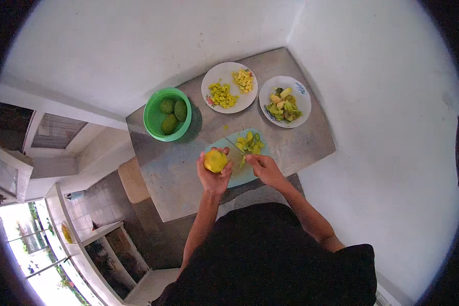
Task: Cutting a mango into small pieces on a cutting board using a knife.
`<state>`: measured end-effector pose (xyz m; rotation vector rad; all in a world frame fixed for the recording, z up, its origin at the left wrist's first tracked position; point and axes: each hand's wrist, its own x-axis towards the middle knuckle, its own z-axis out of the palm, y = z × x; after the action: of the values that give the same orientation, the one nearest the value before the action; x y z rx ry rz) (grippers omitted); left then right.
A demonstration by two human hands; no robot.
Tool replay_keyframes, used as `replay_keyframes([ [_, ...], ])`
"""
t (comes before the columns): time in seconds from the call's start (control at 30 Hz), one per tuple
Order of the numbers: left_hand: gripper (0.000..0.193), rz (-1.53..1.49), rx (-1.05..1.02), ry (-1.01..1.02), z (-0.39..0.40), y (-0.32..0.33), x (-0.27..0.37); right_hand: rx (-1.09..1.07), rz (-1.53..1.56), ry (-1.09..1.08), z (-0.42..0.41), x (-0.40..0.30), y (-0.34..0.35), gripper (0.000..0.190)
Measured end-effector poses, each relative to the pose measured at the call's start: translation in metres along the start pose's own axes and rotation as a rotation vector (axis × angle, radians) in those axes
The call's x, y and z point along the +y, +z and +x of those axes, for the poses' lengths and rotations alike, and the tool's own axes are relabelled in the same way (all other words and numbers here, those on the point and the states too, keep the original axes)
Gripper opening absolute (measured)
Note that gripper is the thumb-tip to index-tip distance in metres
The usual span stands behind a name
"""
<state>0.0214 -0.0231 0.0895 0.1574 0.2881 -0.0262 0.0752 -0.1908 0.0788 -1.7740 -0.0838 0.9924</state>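
My left hand (215, 174) holds a yellow, peeled-looking fruit (215, 161) above the left part of a light blue cutting board (248, 176). My right hand (266, 168) grips a knife, whose thin blade (235, 145) points up and left over the board; its handle is hidden by the fingers. Yellow-green peelings or pieces (249, 142) lie in a heap on the board, just beyond the right hand.
A green plastic bowl (148, 124) with several green fruits stands at the table's left. A white plate (229, 69) bears two heaps of diced pieces; another white plate (266, 86) holds larger scraps. Walls border the grey table (168, 179) behind and at right.
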Motion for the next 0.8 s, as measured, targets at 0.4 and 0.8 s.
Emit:
replay_keyframes([
  [0.4,0.041,-0.011,0.017,-0.021,-0.001,0.002,-0.016,0.213,-0.241,-0.578,-0.036,-0.024,0.029,0.040],
  [0.8,0.037,0.066,-0.160,-0.012,0.002,0.012,-0.014,0.312,-0.304,-0.633,-0.050,-0.047,0.032,0.029],
])
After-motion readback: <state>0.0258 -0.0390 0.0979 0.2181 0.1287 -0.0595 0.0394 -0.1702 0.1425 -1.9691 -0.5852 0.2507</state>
